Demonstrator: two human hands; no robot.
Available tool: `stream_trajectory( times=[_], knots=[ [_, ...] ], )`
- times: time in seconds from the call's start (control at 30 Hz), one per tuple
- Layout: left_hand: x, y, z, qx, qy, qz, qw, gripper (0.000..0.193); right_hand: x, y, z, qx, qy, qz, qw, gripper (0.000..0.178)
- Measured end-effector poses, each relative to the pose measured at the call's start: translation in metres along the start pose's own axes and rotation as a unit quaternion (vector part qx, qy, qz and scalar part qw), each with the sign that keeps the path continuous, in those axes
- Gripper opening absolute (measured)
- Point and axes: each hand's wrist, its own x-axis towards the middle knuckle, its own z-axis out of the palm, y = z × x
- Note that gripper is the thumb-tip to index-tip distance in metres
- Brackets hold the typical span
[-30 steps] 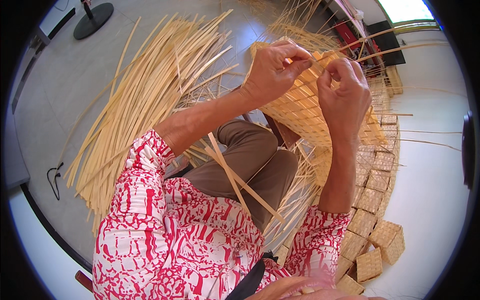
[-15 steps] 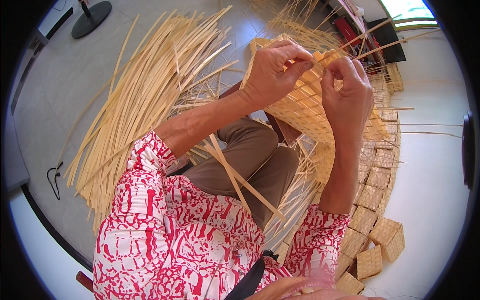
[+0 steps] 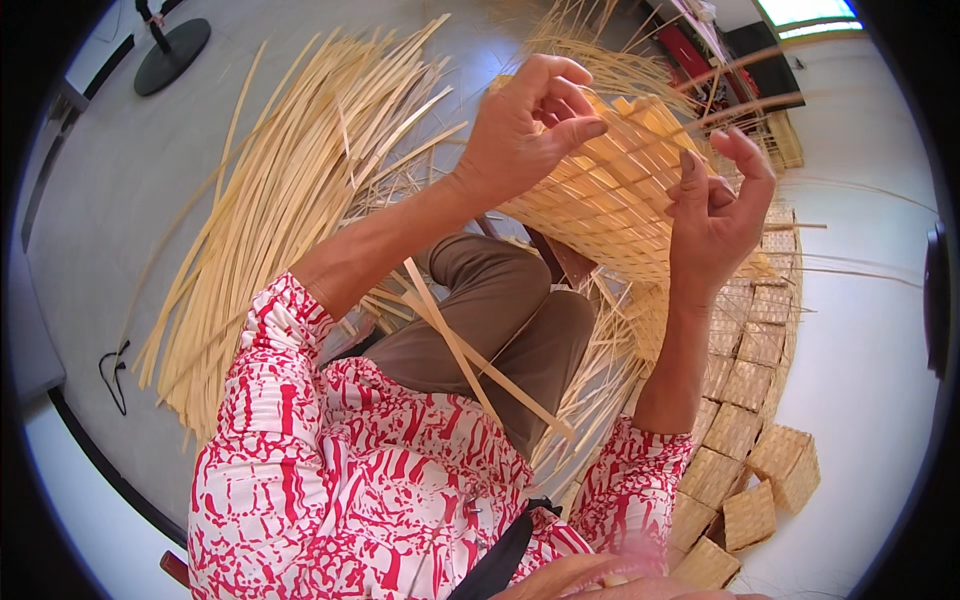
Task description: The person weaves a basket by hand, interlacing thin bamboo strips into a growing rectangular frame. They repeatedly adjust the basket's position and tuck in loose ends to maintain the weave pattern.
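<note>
A pale woven piece of flat bamboo-like strips (image 3: 615,190) stands tilted beyond my knees, loose strip ends jutting from its upper right edge. In front of its upper left part is my left hand (image 3: 530,130). Its fingers are loosely curled and the thumb stands apart from them, with nothing visible between. At the weave's right side my right hand (image 3: 720,225) is raised, thumb and forefinger spread apart, the other fingers folded toward the palm. Long loose strips (image 3: 745,110) pass just above the right hand, blurred. Whether either hand touches the weave is hard to see.
A large heap of long flat strips (image 3: 290,220) lies on the floor to the left. Two strips (image 3: 480,365) cross over my lap. Small woven boxes (image 3: 785,465) line the wall on the right. A round black stand base (image 3: 172,57) is at the far left.
Both hands have come out of their pinches and moved apart, the left one leftward and the right one rightward and slightly down. Strip ends beside the right hand have shifted.
</note>
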Motion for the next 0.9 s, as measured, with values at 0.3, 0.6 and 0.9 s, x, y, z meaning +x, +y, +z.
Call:
stream_trajectory(
  times=[0.3, 0.6, 0.9],
  knots=[
    [0.044, 0.017, 0.006, -0.048, -0.114, -0.031, 0.992, 0.030, 0.012, 0.013, -0.004, -0.050, -0.100, 0.113, 0.987, 0.017],
    [0.048, 0.022, 0.007, -0.009, -0.086, -0.048, 0.995, 0.013, 0.010, 0.000, -0.011, -0.175, -0.035, -0.129, 0.975, 0.016],
    [0.055, 0.019, 0.010, -0.073, -0.091, -0.033, 0.993, 0.010, 0.092, -0.009, 0.002, -0.361, -0.195, -0.518, 0.751, 0.023]
  ],
)
